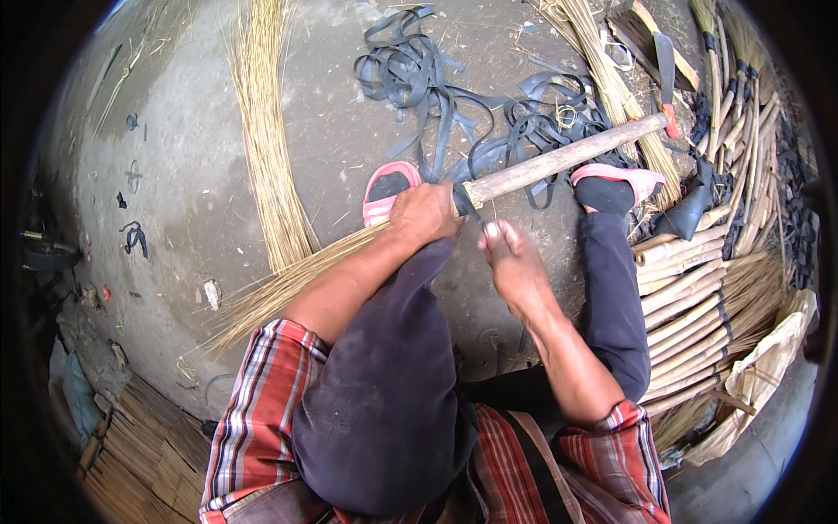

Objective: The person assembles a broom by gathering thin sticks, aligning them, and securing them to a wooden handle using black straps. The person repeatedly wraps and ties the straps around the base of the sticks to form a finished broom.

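Note:
My left hand [423, 214] is closed around the joint where a bundle of dry broom straw [292, 288] meets a wooden stick [567, 158]. The straw fans out to the lower left, past my raised knee, and the stick points up to the right. A black rubber strip [469, 206] passes round the stick's near end beside my left fingers. My right hand [517, 266], just to the right and nearer to me, pinches the strip's loose end, which runs tautly between the two hands. Part of the wrapped joint is hidden under my left hand.
Tangled black rubber strips [410, 74] lie ahead on the concrete floor. Loose straw [266, 131] is at the left, another straw bundle [602, 74] at the upper right. A knife [666, 70] with an orange handle sits past the stick's far end. Finished brooms [685, 327] are stacked at right.

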`<state>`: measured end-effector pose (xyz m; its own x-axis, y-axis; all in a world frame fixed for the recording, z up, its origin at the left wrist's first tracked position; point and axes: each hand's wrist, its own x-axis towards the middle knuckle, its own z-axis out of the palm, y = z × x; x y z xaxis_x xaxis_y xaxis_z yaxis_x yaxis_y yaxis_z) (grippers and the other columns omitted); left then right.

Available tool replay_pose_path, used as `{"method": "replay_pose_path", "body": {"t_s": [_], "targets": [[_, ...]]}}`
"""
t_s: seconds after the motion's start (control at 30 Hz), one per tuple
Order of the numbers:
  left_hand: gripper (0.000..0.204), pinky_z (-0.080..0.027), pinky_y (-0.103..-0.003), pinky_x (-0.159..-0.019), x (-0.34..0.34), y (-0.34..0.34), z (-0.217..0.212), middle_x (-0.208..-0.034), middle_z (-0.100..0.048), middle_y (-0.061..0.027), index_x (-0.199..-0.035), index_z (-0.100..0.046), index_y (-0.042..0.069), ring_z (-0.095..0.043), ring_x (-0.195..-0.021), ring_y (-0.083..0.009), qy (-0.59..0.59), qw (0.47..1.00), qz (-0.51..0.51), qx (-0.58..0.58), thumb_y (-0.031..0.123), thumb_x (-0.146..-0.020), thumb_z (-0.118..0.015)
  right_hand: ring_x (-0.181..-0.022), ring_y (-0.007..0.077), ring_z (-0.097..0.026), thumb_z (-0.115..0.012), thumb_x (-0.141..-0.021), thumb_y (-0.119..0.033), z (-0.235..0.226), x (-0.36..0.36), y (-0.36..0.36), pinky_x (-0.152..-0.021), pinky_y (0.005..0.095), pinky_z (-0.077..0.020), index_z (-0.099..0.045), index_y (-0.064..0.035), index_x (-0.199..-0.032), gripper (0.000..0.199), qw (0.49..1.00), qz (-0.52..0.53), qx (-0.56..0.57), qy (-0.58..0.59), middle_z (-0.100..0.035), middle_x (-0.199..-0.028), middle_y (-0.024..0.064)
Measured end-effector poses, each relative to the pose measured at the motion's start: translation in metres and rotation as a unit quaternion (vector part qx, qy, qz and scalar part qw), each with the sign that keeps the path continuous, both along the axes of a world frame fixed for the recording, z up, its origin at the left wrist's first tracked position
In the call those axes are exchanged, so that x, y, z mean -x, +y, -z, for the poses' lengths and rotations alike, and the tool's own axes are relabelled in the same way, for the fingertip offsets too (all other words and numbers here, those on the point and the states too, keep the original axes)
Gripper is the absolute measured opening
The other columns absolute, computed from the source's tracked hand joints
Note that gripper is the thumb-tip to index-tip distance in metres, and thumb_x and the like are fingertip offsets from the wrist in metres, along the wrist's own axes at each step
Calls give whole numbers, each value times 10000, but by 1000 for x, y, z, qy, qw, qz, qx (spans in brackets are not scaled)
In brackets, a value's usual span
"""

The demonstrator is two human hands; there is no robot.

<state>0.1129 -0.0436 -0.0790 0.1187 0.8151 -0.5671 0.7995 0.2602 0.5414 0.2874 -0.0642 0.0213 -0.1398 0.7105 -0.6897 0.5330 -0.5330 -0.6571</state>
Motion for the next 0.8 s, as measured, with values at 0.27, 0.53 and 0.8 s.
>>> {"method": "replay_pose_path", "body": {"t_s": [0.27, 0.53, 0.8], "targets": [[534, -565, -483, -891, 17, 11, 2, -1005, -767, -242, -1165, -738, 19, -740, -1007, -404, -89, 995, -30, 45, 360, -763, -820, -688, 119, -500, -510, -1124, -267, -26, -54, -77, -647, 331, -440, -596, -73, -921, 293, 999, -23, -41, -11, -493, -710, 42], [487, -556, -394, -778, 24, 4, -40, -876, -755, -160, -1087, -720, -22, -723, -791, -258, -264, 961, -25, 77, 300, -744, -848, -803, 511, -612, -517, -1100, -246, 69, -85, -71, -696, 511, -492, -600, -70, -953, 244, 980, -129, -96, -113, -628, -824, 248], [467, -511, -271, -713, 26, 5, -76, -888, -674, 4, -1191, -709, 21, -624, -763, -85, -539, 750, 27, 384, 328, -878, -867, -925, 423, -629, -704, -904, -129, 95, -41, 33, -805, 487, -511, -662, -53, -1075, 191, 869, -296, -389, 75, -640, -939, 137]]}}
